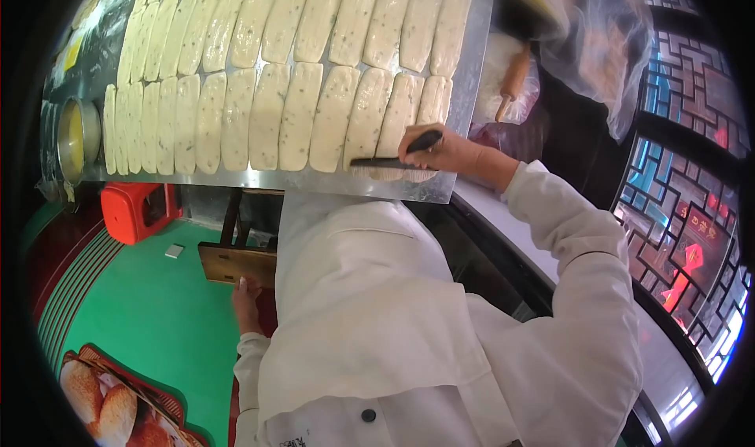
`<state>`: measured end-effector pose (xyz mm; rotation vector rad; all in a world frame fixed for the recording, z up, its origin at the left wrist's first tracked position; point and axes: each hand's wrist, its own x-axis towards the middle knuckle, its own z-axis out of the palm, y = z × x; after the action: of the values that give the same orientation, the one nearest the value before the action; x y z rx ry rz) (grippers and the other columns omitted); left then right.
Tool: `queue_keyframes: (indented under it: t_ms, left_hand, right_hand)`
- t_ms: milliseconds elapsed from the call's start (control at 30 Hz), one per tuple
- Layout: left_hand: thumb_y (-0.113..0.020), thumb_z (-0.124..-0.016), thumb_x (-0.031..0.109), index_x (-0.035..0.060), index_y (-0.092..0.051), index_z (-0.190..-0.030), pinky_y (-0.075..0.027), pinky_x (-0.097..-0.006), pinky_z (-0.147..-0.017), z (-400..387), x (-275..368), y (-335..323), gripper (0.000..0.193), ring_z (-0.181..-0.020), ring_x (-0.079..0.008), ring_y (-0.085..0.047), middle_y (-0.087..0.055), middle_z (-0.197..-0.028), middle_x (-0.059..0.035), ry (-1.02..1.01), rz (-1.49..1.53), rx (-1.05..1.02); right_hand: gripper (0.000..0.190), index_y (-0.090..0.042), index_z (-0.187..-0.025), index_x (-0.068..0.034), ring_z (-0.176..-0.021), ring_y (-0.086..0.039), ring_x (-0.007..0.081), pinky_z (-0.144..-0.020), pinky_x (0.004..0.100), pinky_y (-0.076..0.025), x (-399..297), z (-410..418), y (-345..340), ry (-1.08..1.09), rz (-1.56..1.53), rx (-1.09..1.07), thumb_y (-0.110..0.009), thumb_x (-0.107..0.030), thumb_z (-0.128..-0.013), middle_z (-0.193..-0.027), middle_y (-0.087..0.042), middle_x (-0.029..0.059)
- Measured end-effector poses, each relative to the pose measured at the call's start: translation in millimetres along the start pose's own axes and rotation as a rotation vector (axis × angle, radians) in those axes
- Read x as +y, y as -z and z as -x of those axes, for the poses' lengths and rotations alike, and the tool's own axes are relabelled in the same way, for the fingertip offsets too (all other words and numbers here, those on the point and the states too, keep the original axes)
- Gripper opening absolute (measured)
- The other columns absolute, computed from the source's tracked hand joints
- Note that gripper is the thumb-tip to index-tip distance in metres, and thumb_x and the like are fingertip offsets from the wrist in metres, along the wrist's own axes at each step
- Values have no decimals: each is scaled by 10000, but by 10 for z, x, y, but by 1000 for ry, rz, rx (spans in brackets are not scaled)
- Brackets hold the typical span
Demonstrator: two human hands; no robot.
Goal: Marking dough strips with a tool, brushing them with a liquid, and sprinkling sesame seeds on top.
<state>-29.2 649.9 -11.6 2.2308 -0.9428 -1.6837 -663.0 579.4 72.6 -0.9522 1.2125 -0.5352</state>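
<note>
My right hand (439, 148) grips the black handle of a wide brush (386, 165), its pale bristles on the near ends of dough strips at the right of the lower row. Two long rows of flattened, speckled dough strips (298, 117) lie side by side on a metal work surface (413, 191); part of another row shows at the top. Many strips look glossy. Low at the left of my white apron, my left hand (245, 296) touches the edge of a small wooden bench or stool (236, 263); its fingers are partly hidden, and its grip is unclear.
A metal bowl of yellow liquid (79, 137) stands at the left edge of the surface. A wooden rolling pin (515, 78) rests on a plastic bag at the right. A red plastic stool (133, 211) is on the green floor, and clear plastic sheeting (613, 52) hangs at upper right.
</note>
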Motion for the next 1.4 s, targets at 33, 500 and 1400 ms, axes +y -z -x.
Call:
queue_keyframes:
  t_ms: [33,500,1400]
  left_hand:
    - [-450,-1014,275,36,-575,-1174,-512,-318,-769,75,27,-90,313,-854,-176,-628,-645,-1016,-77,-40,-155,-41]
    - [-461,-1012,289,17,-557,-1213,-509,-287,-743,455,-317,-477,351,-835,-149,-632,-657,-1017,-84,72,282,115]
    - [-442,-1020,247,35,-567,-1162,-517,-299,-706,495,-1242,-399,284,-793,-162,-628,-651,-973,-85,180,735,359]
  right_hand:
    - [85,-665,-918,-57,-739,-584,83,-669,249,-501,48,-51,95,61,5,65,-646,-24,-843,-829,-647,0]
    - [72,-665,-937,-39,-712,-587,97,-628,277,-495,-279,-418,101,407,423,420,-650,-26,-868,-842,-638,43]
    - [54,-674,-906,-43,-668,-611,118,-614,282,-480,-1164,-1466,-1102,301,254,75,-660,-44,-853,-783,-631,30]
